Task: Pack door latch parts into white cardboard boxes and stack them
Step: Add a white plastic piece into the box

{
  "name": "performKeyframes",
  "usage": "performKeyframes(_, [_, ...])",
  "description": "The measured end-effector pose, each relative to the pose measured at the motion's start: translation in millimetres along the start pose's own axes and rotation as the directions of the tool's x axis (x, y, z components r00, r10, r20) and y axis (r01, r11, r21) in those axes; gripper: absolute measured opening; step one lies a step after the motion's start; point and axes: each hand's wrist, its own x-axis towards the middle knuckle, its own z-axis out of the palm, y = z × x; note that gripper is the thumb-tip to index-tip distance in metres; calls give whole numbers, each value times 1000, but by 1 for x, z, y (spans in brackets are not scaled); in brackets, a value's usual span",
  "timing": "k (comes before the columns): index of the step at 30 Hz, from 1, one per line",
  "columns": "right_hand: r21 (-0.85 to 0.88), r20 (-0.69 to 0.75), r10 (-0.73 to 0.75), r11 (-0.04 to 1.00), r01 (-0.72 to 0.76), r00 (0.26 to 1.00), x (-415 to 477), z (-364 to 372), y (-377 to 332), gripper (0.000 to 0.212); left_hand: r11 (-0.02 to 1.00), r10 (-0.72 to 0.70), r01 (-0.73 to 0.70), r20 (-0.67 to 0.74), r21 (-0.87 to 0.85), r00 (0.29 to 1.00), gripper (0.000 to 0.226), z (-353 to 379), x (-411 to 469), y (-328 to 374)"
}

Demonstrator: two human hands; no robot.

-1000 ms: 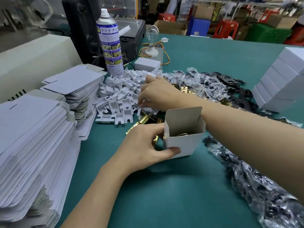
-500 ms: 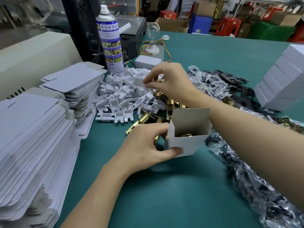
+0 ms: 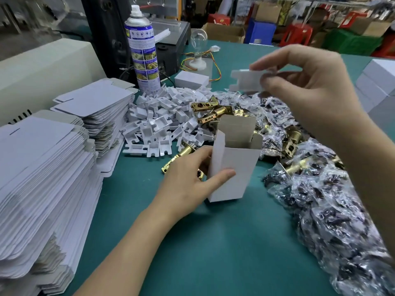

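While left hand [image 3: 192, 180] grips box [image 3: 237, 167], right fingers [image 3: 268, 63] seemingly pinch insert [image 3: 245, 81].

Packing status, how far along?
Done: closed white boxes stacked at far right. In hand: left hand grips an open box upright on the table; right hand pinches a white insert above it. Left: piles of brass latches, bagged parts, loose inserts and flat box blanks, so plenty remains.

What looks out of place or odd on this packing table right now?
Only the bare light bulb, standing wired at the far side of the table behind the pile of white inserts; it is no packing part. Nothing looks spilled or damaged.
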Motion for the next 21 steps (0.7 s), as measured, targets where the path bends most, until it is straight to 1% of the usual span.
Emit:
performKeyframes(2, [1, 73, 5, 1000, -6, 997, -11, -4, -2, 30, 999, 31, -31, -30, 26, 999, 40, -1, 0, 2])
performKeyframes(5, [-83, 188, -6, 996, 22, 982, -23, -9, 0, 23, 997, 66, -64, -46, 50, 997, 37, -1, -1, 3])
performKeyframes(7, [-120, 284, -1, 992, 37, 959, -28, -11, 1, 23, 995, 85, -82, -44, 65, 995, 38, -1, -1, 3])
performKeyframes(9, [-193, 343, -8, 978, 78, 939, -31, -11, 1, 23, 992, 101, -98, -34, 75, 994, 42, -1, -1, 3])
performKeyframes(11, [-258, 378, -24, 957, 130, 925, -33, -9, 0, 21, 990, 116, -114, -25, 89, 993, 42, -1, -2, 3])
performKeyframes(14, [-294, 445, -42, 937, 191, 894, -35, -4, -5, 18, 987, 136, -136, 0, 86, 991, 39, -2, -2, 4])
performKeyframes(16, [-310, 448, -62, 925, 220, 892, -35, -1, -7, 17, 989, 133, -134, 15, 63, 991, 39, -3, -1, 3])
performKeyframes(21, [-314, 452, -59, 923, 221, 890, -39, 6, -1, 16, 991, 124, -126, 37, 37, 992, 38, -5, -1, 2])
